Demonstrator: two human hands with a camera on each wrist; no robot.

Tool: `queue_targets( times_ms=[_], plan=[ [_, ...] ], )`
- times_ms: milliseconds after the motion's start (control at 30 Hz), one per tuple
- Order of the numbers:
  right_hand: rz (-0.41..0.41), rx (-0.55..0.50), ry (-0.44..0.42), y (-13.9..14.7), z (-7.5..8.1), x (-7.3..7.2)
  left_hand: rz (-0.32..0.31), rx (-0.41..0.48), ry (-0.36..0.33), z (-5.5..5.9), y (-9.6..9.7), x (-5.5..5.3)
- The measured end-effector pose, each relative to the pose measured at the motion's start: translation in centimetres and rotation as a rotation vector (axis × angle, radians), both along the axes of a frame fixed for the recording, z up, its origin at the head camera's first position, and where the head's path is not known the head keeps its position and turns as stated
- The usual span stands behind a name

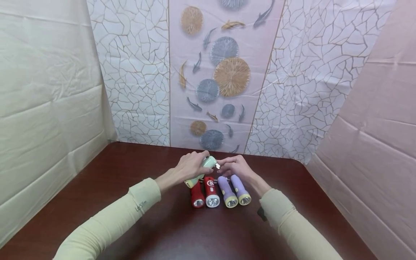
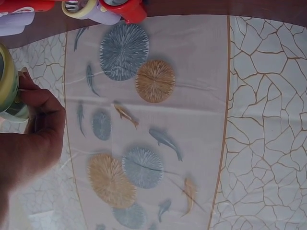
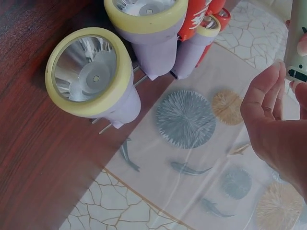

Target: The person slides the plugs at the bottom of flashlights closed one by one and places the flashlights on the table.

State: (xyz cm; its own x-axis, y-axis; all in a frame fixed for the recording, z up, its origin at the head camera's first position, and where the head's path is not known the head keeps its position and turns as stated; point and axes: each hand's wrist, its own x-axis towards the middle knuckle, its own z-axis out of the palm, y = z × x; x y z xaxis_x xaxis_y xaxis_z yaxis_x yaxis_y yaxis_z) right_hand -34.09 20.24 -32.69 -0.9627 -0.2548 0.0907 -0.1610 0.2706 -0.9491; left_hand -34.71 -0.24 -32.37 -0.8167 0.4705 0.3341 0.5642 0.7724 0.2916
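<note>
My left hand (image 1: 190, 167) grips a mint-green flashlight (image 1: 209, 162) tilted above the row, its yellow-rimmed lamp end low at the left. At its raised tail, a small light-coloured plug (image 1: 217, 166) sticks out. My right hand (image 1: 238, 168) has its bent fingers and thumb at that tail; the right wrist view shows the fingertips beside a dark slot (image 3: 297, 74). Below the hands stand a plain red flashlight (image 1: 197, 195), a red one with a white rim (image 1: 212, 199) and two lavender flashlights (image 1: 227, 191) with yellow rims, lamps toward me.
The dark red-brown table (image 1: 146, 224) carries the row near its middle. Metal prongs (image 3: 106, 128) show at the tail of a lavender flashlight. Patterned cloth (image 1: 139, 72) hangs behind the table, and pale cloth walls (image 1: 48, 90) stand at both sides.
</note>
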Motion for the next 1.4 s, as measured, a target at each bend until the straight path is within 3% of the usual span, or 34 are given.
queue_targets(
  times_ms=[533, 1400],
  plan=[
    [-0.005, 0.009, 0.002, -0.03, -0.49, 0.04, -0.012, 0.016, 0.015, -0.74, -0.02, 0.25],
    [-0.040, -0.018, 0.005, 0.14, -0.47, -0.08, -0.011, 0.006, 0.026, -0.37, 0.62, 0.28]
  ],
)
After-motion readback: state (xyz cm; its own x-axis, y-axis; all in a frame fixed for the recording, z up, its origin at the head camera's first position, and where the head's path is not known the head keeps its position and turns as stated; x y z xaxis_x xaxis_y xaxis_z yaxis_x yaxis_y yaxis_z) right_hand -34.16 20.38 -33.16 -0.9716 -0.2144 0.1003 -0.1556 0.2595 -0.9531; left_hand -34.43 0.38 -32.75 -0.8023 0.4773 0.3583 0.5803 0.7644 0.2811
